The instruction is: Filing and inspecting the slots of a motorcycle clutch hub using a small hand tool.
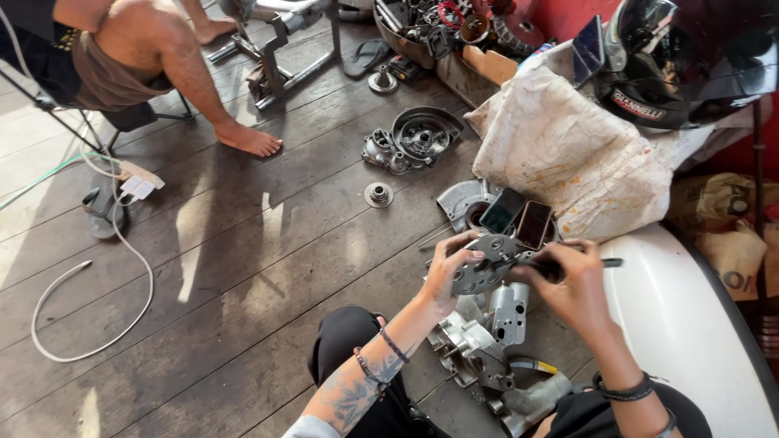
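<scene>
The left hand (445, 272) grips a round grey metal plate (484, 264) by its edge, held above the wooden floor (243, 268). The right hand (572, 284) is clenched on a dark tool (568, 265) laid against the plate. Below lies an engine casing (479, 341). Two phones (519, 217) rest just beyond, beside a crumpled sack (568, 154). One seated person's bare foot (251, 142) is well apart.

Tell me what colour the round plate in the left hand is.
Plain silver-grey metal plate, shown in the head view.
</scene>
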